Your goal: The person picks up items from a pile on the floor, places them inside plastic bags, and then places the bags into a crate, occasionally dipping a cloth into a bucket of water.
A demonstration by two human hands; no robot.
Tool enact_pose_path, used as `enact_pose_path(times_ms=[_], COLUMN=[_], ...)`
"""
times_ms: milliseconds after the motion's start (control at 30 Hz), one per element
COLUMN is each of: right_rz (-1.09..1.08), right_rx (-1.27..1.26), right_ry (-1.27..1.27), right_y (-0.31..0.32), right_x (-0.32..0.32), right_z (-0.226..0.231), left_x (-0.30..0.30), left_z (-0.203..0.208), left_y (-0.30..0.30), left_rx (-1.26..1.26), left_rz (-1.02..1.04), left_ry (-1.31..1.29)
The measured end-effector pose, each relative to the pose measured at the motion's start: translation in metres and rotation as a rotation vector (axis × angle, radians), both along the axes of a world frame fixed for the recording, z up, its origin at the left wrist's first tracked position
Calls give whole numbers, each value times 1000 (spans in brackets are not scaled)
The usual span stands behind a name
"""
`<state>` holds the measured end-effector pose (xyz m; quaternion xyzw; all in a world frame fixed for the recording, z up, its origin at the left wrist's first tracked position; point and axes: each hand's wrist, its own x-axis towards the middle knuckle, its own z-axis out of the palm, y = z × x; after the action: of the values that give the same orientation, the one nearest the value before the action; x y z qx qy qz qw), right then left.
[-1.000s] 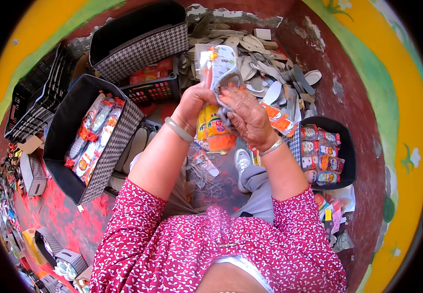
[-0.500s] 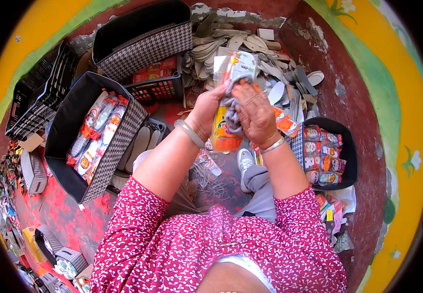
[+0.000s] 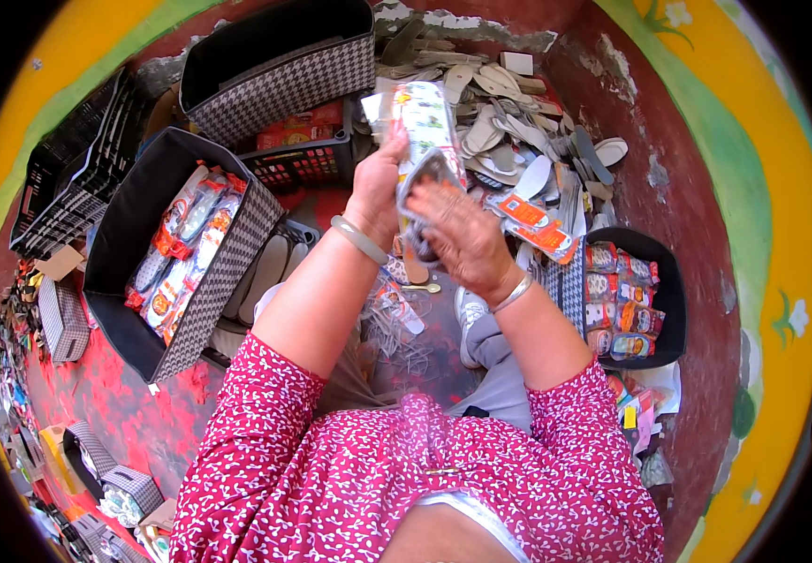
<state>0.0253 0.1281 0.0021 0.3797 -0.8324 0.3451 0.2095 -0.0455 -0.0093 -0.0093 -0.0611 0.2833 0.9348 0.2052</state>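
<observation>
A: What is the surface like on that patterned pad (image 3: pixel 427 114)?
B: White, with small coloured figures, long and flat, glossy clear film showing at its edge. It is held up between the hands, in front of the loose heap of flat insoles (image 3: pixel 495 84).
A: And the grey fabric (image 3: pixel 432 167)?
B: Soft-looking and folded, against the pad's lower part.
A: How does the left hand (image 3: pixel 378 192) stand?
B: Closed round the pad's left side, the thumb lying along it. A smooth, pale bangle (image 3: pixel 361 242) rings that wrist.
A: The right hand (image 3: pixel 467 242)?
B: Its fingers are extended, laid over the grey fabric. They blur, so I can't tell whether they grip or only press.
A: What is near them?
B: Flat orange-and-white packets (image 3: pixel 537 225), just beside the right hand; leftward, a stiff-sided houndstooth bin (image 3: pixel 227 286) holding shiny plastic-wrapped packs (image 3: pixel 185 249).
</observation>
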Motion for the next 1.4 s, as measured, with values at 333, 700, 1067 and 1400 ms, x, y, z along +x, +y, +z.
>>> enact_pose_path(times_ms=[333, 700, 1067, 1400], right_rz=[33, -95, -136, -405], right_rx=[211, -1204, -1221, -784], right_ry=[-287, -1354, -1569, -725], right_y=[-12, 43, 7, 31], right_x=[24, 1, 3, -2], right_z=[-12, 23, 4, 6], left_x=[-24, -12, 2, -3], left_z=[5, 30, 29, 18], left_y=[-25, -31, -7, -2], left_rx=[194, 123, 64, -82], left_rz=[329, 521, 352, 337], left_ry=[-69, 269, 326, 512])
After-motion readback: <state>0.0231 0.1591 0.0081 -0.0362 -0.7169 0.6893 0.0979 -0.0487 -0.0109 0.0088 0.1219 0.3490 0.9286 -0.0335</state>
